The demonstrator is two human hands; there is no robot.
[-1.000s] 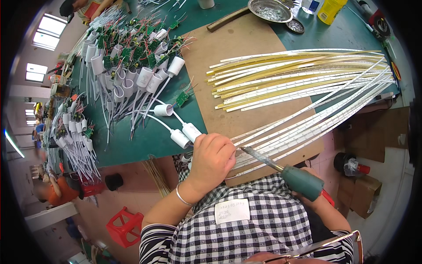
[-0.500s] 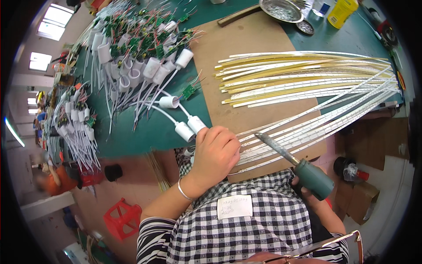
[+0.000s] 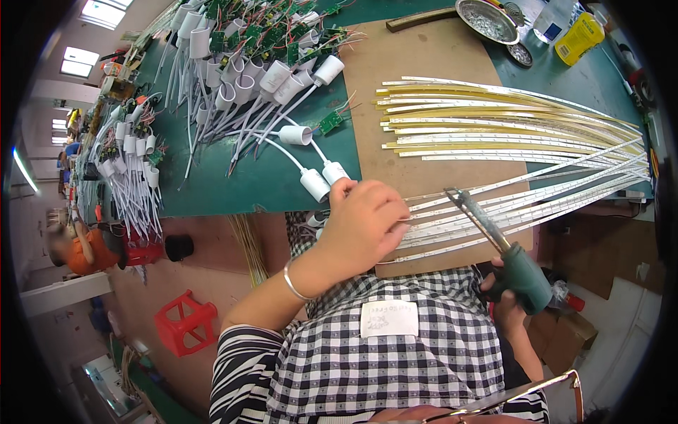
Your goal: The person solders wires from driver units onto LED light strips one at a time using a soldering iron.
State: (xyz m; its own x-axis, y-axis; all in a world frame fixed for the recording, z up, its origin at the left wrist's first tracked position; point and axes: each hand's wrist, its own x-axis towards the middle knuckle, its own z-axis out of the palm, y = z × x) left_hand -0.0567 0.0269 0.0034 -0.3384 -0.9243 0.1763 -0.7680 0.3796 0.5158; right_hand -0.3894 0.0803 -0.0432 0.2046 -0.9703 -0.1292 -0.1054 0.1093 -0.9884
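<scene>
My left hand (image 3: 366, 220) is at the near left edge of a brown board, its fingers bent and closed by the ends of several thin white LED strips (image 3: 487, 213). What its fingers hold is hidden from above. Touching or just beside its fingertips is a white cylindrical cap (image 3: 335, 172) on a white cable; a second white cap (image 3: 315, 185) lies left of it. In my right hand (image 3: 498, 288) is a soldering iron (image 3: 526, 279), gripped by its green handle. The iron's metal tip points up and left, over the strips near my left hand.
A pile of white caps and green circuit boards (image 3: 272, 35) covers the table's far left. More white and yellow strips (image 3: 494, 127) lie on the board (image 3: 364, 92). Behind stand a metal dish (image 3: 487, 21) and a yellow bottle (image 3: 580, 39). A red stool (image 3: 185, 321) is on the floor.
The whole view has shifted, so the table's things sit further right and higher. My left hand's fingers have changed their bend. The iron stands steeper, still in my right hand.
</scene>
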